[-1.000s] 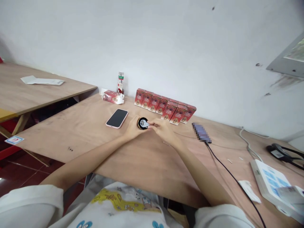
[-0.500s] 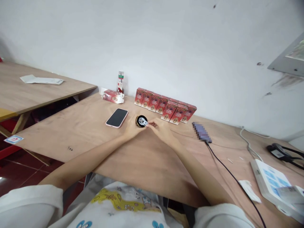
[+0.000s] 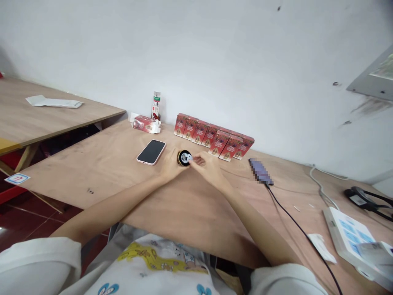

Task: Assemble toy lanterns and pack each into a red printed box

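A small round jar-like item (image 3: 181,152) with a black top and a golden side is held by my left hand (image 3: 170,167), whose fingers curve around its left side. The black top carries a white round print. At the top's right edge, a small pale flat piece (image 3: 189,157), perhaps a sticker, lies under the fingertips of my right hand (image 3: 209,167). My right thumb and forefinger meet there in a pinch, while the other fingers are loosely bent. What lies beneath the item is hidden by my left hand.
A phone (image 3: 151,152) lies left of my hands. Several red boxes (image 3: 211,135) stand along the wall, near an opened red box (image 3: 145,124) and a bottle (image 3: 156,107). Rightward are a pixelated device (image 3: 260,171) with a black cable (image 3: 299,227) and a white case (image 3: 350,233).
The round item has shifted slightly to the right. The pale piece sits flatter against its black top, and my right fingertips have shifted slightly around it.
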Available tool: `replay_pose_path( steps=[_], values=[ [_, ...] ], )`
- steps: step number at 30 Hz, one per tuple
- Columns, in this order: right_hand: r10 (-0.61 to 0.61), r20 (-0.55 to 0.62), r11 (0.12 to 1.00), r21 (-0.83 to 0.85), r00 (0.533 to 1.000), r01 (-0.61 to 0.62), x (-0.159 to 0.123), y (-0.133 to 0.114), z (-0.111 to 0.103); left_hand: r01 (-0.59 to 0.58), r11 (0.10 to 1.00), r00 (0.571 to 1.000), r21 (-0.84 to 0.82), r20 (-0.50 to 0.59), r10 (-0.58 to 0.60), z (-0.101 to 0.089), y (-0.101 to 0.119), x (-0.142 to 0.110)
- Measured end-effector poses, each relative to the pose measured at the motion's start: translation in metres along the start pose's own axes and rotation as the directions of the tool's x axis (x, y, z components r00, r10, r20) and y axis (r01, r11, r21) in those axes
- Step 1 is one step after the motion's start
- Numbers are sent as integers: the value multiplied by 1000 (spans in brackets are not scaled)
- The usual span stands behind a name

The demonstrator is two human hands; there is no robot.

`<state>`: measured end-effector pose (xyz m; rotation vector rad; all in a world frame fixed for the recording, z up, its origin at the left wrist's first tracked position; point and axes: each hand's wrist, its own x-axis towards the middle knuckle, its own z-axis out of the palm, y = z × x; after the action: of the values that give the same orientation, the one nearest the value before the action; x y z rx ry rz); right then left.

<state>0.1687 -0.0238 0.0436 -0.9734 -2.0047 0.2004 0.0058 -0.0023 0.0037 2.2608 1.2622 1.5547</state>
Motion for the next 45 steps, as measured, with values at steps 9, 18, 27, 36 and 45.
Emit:
replay_pose_path(
  steps=[9,18,27,36,45],
  values=[
    [-25,-52,996,-86,998,20,-5,-5,9,-52,989,999,136,15,50,3,-4,-2],
    [-14,-71,996,-88,997,8,-6,-10,10,-73,987,997,144,40,68,1,-1,-2],
    [175,1,984,-38,985,-175,-4,-14,8,-147,958,987,248,98,126,1,-4,-1],
    [163,-34,986,44,986,-161,-6,-14,11,-137,948,989,288,98,113,0,-2,1],
    [275,-26,960,65,961,-273,-3,-25,5,-185,930,980,318,124,152,-1,0,0]
  ],
)
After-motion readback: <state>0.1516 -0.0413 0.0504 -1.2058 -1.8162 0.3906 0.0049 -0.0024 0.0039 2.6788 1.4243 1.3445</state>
